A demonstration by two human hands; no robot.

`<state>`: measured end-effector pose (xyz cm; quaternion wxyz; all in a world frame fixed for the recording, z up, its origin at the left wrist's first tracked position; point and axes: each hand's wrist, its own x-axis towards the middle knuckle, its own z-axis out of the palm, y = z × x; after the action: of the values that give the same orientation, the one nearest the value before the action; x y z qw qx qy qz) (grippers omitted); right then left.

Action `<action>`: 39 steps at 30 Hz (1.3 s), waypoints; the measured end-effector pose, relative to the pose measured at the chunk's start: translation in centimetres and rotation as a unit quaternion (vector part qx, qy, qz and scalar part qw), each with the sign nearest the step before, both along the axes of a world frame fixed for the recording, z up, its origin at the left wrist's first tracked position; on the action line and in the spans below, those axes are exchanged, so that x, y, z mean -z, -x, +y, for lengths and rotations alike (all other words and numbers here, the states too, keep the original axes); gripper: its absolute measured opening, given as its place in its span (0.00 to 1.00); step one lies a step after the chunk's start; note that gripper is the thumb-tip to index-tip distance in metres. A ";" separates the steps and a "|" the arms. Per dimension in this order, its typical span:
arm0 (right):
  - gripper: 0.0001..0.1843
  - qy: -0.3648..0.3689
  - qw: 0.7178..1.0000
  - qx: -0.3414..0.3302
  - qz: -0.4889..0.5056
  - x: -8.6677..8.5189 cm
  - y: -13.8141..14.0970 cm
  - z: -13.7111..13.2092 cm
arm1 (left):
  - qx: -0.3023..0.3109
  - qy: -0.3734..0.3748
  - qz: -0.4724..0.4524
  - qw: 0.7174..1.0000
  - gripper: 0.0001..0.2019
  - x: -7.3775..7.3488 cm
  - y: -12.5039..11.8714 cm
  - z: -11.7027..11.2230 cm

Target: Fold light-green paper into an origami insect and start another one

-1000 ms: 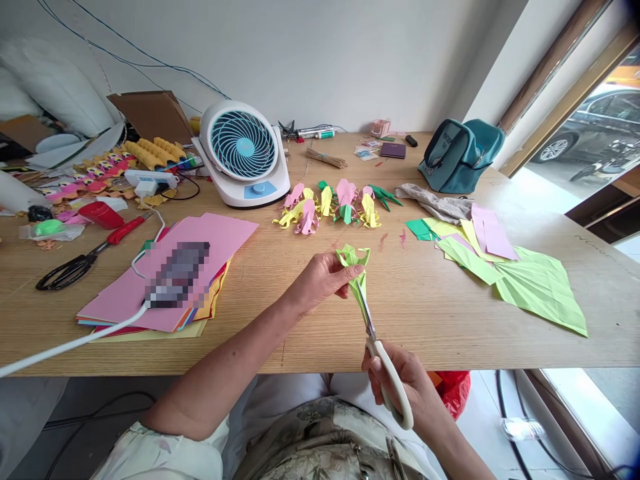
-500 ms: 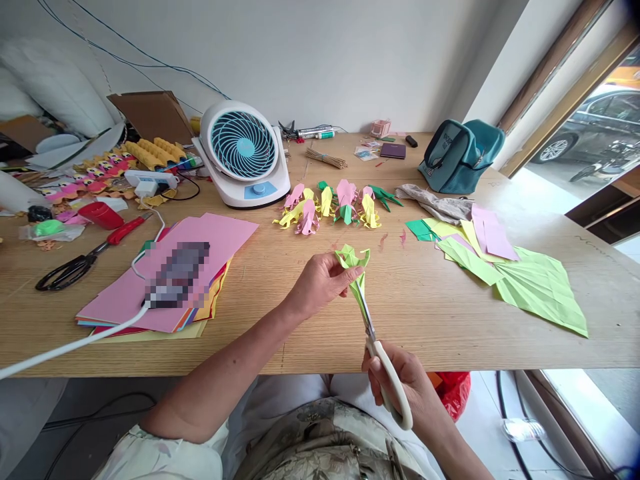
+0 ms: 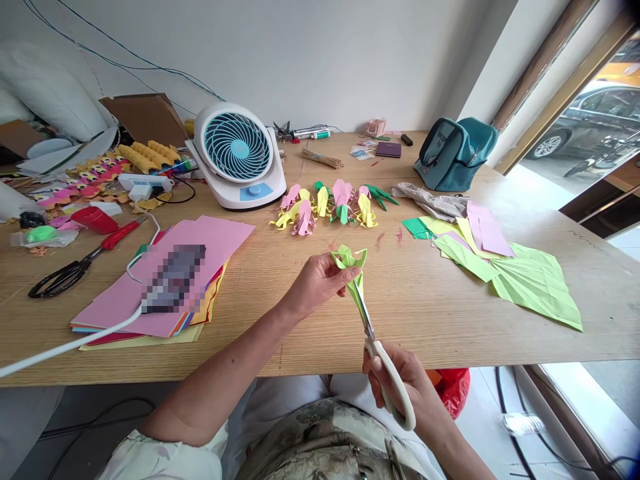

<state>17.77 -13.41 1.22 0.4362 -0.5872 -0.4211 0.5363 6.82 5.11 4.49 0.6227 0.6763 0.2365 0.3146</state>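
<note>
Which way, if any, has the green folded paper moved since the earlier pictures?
No. The green folded paper keeps its place below the row of paper figures; only the view shifted.

a white fan (image 3: 235, 148) stands at the back of the surface (image 3: 425, 313), a teal bag (image 3: 453, 153) well to its right. small paper figures (image 3: 330, 203) lie between them; black scissors (image 3: 55, 280) lie left, beside a paper stack (image 3: 220, 233).

Bare tabletop (image 3: 415, 303) lies between paper stack (image 3: 213, 233) and green sheets (image 3: 535, 287).
</note>
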 end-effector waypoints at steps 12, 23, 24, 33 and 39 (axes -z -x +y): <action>0.27 -0.021 0.999 -0.018 -0.026 0.1 -0.6 -0.2 | -0.054 0.016 -0.024 0.998 0.17 0.1 0.2 0.0; 0.12 0.000 0.833 0.015 -0.553 0.3 -11.2 -0.6 | -0.081 0.105 0.022 0.991 0.21 1.3 1.1 2.1; 0.13 -0.002 0.808 0.014 -0.589 0.5 -12.4 -0.3 | -0.080 0.111 0.030 0.990 0.21 1.5 1.1 2.4; 0.21 -0.060 0.658 0.030 -0.750 2.0 -18.8 2.4 | -0.069 0.076 0.087 0.991 0.22 4.1 0.8 4.2; 0.16 -0.178 0.781 0.064 -0.596 -0.6 -14.1 5.1 | -0.014 -0.007 0.095 0.995 0.15 4.3 0.0 4.5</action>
<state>31.92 -8.33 1.78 0.2285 -0.7269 -0.6467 -0.0336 6.84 9.59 0.22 0.5884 0.7040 0.3016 0.2593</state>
